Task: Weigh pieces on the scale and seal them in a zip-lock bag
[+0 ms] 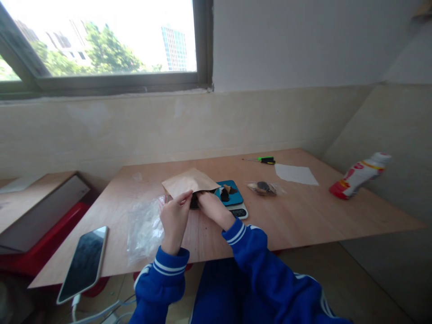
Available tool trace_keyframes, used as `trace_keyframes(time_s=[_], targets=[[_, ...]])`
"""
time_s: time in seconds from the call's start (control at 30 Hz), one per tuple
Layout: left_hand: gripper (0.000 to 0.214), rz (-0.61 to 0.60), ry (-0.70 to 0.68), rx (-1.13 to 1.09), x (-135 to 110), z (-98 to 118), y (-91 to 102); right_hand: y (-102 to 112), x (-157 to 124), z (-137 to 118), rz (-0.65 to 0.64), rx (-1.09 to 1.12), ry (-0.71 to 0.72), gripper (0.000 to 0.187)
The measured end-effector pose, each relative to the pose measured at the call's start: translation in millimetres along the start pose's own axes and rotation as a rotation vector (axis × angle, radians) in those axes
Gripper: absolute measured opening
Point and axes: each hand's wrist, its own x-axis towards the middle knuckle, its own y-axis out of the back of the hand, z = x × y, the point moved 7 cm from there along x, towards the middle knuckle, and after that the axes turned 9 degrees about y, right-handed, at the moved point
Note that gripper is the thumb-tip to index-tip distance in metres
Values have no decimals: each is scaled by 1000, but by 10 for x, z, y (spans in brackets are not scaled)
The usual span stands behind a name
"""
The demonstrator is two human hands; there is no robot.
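My left hand [176, 218] pinches the near edge of a brown paper bag [189, 181] between thumb and fingers. The bag lies tilted on the table with its mouth toward me. Into that mouth reaches my right hand [213, 206], its fingers hidden inside, so what they hold does not show. Just right of the bag, partly covered by it and by my right hand, is a digital scale [239, 198] with a blue top. Dark and brown dried-looking pieces [227, 192] rest on the scale. Clear plastic bags [145, 229] lie beside my left hand.
A clear packet of brown and dark pieces [265, 188] lies right of the scale. Behind it are a screwdriver [266, 160] and white paper [297, 174]. A red-and-white bottle [359, 176] is at the right. A phone with cable [84, 261] lies at the table's left edge.
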Motion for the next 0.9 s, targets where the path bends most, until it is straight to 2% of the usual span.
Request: trace_keyframes(time_s=[0.4,0.7,0.8,0.9], targets=[[24,-22,36,-95,-6,-67,-52,-37,-63,2,-6,-67,-56,35],[23,-18,69,-120,-56,-149,-20,-25,-196,-215,2,-53,-69,30],[23,-23,87,-116,-32,-161,10,117,-311,-284,67,46,-39,30],[24,-19,118,-94,13,-187,53,413,-455,-310,141,302,33,22]])
